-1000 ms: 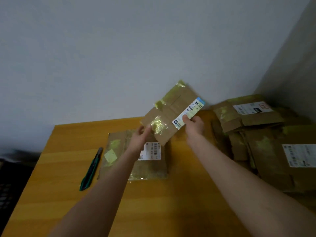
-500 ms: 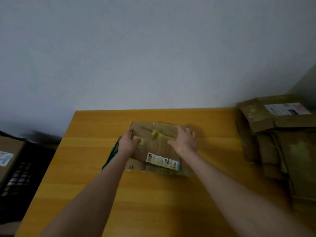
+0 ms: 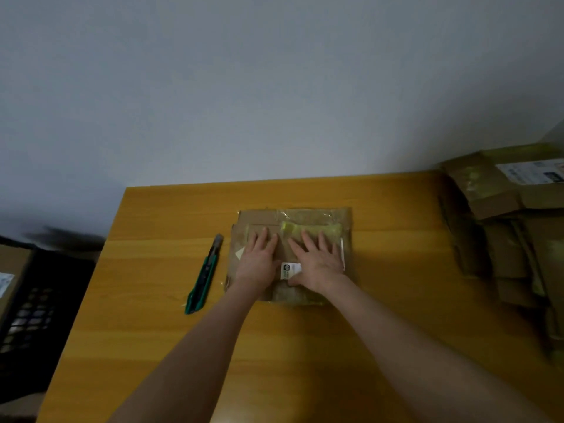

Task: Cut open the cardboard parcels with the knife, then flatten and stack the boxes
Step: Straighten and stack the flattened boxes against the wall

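Both hands pressed the flattened box onto the stack!

Head view: a second ago the flattened box [image 3: 293, 239] was held up in the air; now it lay mid-worktop [image 3: 381, 209] on another, left hand [image 3: 259, 261] and right hand [image 3: 319, 261] spread flat on top. Knife [image 3: 205, 274] lay idle just left; more parcels [image 3: 503, 227] waited far right.

head view – one only | from above the table [image 3: 381, 209], facing forward-down toward wall [image 3: 274, 87] | arm's reach
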Motion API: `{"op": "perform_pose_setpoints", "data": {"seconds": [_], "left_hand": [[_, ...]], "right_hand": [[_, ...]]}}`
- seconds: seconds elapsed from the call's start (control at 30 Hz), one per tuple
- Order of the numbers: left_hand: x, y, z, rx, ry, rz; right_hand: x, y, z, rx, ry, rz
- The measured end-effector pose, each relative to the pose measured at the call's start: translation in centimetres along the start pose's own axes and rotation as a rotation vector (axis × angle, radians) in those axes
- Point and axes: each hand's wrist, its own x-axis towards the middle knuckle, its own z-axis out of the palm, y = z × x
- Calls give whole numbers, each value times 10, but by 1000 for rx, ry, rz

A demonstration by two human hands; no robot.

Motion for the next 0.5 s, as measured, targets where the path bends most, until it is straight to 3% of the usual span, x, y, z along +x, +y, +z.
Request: {"op": "perform_pose_setpoints", "data": {"seconds": [0.3,0.4,0.5], "left_hand": [[0,10,-19,98,-81,-47],[1,24,-40,105,-34,-113],[2,47,-54,124,146,-60]], "right_hand": [[-1,7,-3,60,12,-37],[-13,12,-17,278,258,43],[-28,27,-29,530,516,156]]}}
